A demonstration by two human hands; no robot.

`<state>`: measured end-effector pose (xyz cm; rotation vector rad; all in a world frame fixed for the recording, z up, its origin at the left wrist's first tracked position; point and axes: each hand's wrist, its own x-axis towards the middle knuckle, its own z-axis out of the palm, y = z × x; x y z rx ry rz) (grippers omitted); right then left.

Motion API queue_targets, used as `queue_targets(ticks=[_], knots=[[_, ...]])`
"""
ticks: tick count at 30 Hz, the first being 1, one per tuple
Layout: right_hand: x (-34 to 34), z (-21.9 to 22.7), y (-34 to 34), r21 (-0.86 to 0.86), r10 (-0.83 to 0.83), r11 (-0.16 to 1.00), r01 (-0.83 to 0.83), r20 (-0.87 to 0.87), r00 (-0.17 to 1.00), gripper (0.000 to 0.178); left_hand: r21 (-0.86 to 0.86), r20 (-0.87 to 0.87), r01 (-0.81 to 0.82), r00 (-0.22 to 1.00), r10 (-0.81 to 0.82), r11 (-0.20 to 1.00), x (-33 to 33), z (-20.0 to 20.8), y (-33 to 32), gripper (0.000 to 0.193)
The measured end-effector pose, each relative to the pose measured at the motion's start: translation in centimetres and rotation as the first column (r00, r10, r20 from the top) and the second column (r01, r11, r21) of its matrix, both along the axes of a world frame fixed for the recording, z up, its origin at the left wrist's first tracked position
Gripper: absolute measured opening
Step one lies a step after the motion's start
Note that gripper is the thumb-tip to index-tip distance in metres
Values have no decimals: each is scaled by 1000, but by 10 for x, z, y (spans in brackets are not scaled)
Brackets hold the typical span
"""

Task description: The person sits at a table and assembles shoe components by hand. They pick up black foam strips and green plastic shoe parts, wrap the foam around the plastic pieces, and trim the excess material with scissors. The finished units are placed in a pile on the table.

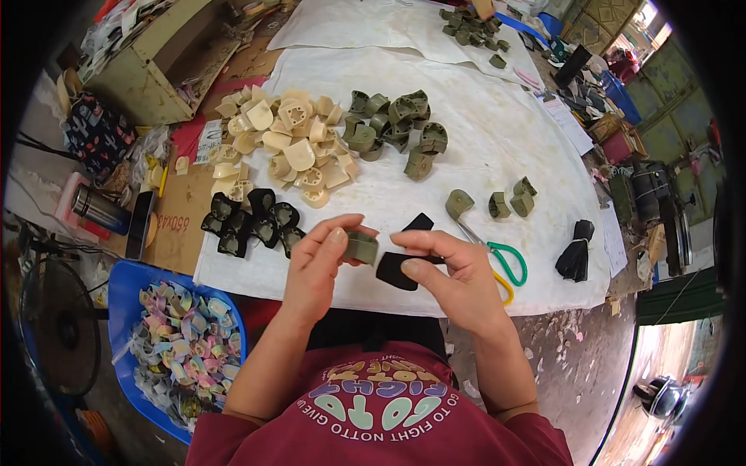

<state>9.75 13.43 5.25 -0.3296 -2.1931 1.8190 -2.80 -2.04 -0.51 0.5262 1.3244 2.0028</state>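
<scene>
An olive green shoe heel (360, 247) is pinched in my left hand (312, 268), over the table's near edge. Close beside it, my right hand (460, 273) grips a flat black fabric piece (397, 272) between thumb and fingers. A small gap separates the two. Behind my right hand lies another black fabric piece (420, 222). Scissors (509, 262) with a green and a yellow handle rest partly behind that hand. Black heels (252, 221) are grouped left of my left hand. Several loose olive heels (459, 203) sit beyond my right hand.
A white cloth (513, 140) covers the table. Farther back are piles of beige heels (299, 155) and olive heels (418, 161). Black strips (575, 252) lie bundled at right. On the floor, a blue tub (124, 342) holds colourful pieces. A bottle (99, 208) and phone (141, 225) stand left.
</scene>
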Motion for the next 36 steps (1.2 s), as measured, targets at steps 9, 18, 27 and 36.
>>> queue_targets(ticks=[9,18,27,36], knots=[[-8,-3,-10,-5,-10,1000,10,16,1000,38,-57,-227,-73,972,58,996,23,3,4,46],[-6,-2,-5,-116,-13,993,17,30,999,34,-134,-364,-113,930,57,984,28,21,6,44],[-4,-2,-6,-105,-57,993,54,-18,998,29,-165,-417,-143,907,62,976,32,27,9,54],[-1,1,-8,233,-150,961,148,-9,989,33,-19,-241,-95,967,88,995,27,16,8,44]])
